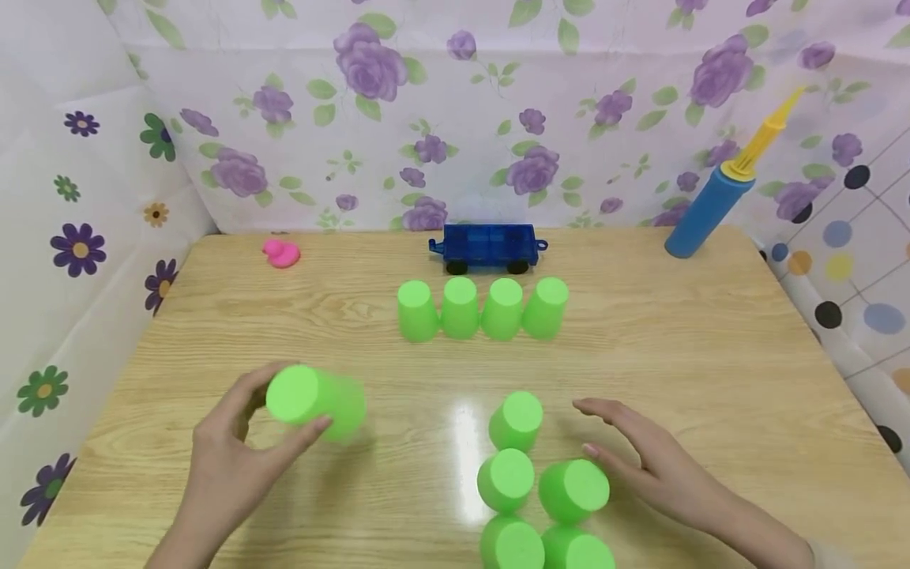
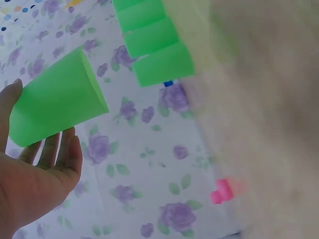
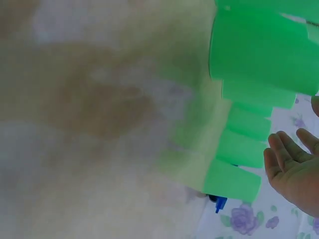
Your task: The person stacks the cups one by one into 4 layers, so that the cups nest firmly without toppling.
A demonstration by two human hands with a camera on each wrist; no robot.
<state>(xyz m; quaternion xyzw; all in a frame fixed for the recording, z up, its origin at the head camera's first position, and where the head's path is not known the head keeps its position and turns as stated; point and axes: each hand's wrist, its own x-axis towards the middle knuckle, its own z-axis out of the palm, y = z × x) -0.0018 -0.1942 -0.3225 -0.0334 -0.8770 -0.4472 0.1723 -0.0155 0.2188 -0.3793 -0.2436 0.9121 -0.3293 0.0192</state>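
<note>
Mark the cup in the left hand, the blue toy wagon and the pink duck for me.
Held green cup (image 1: 293,393), head view, on its flat upturned base.
Blue toy wagon (image 1: 487,244), head view, on its side wall.
Pink duck (image 1: 282,253), head view, on its body.

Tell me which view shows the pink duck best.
Head view: the pink duck sits sharp and whole at the far left of the table, clear of the row of green cups. The left wrist view shows it only as a blurred pink blob. The right wrist view does not show it.
</note>
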